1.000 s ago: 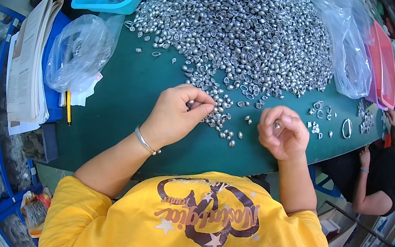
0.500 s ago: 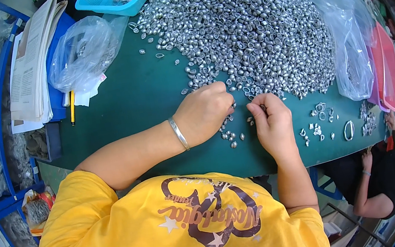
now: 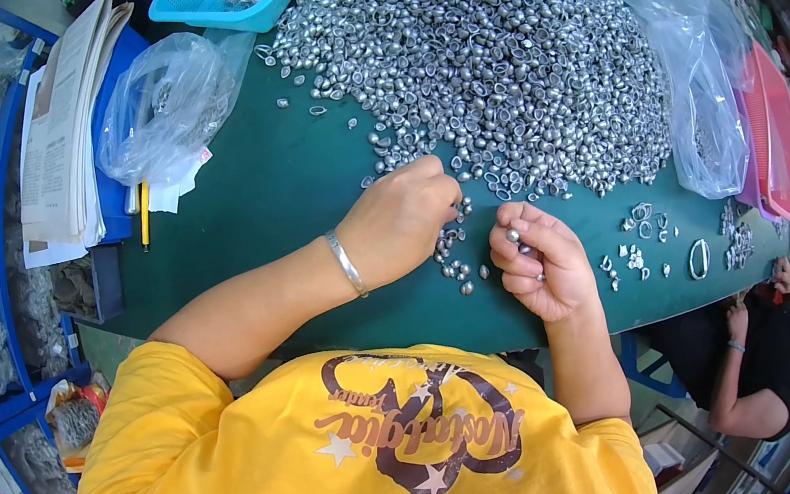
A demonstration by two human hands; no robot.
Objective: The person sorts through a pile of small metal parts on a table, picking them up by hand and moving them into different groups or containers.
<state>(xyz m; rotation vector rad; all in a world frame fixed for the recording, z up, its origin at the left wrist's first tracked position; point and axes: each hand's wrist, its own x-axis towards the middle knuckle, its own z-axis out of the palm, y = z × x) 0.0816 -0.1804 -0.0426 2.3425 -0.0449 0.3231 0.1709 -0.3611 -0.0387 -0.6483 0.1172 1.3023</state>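
A big heap of small silver-grey metal pieces, rounded and hollow like little shells, spreads over the green table. My left hand, with a silver bangle at the wrist, rests at the heap's near edge. Its fingers are curled, and their tips are hidden behind the hand. Just right of it, my right hand is turned palm up with bent fingers, holding a few metal pieces. Between the hands lies a short trail of loose metal pieces.
A turquoise basket stands at the back left, near a clear plastic bag, papers and a yellow pencil. To the right are silver rings, another plastic bag and a red basket. Another person sits at right.
My right hand has rolled from palm down to palm up, bringing the metal pieces in its fingers into sight. My left hand has shifted slightly left and up.
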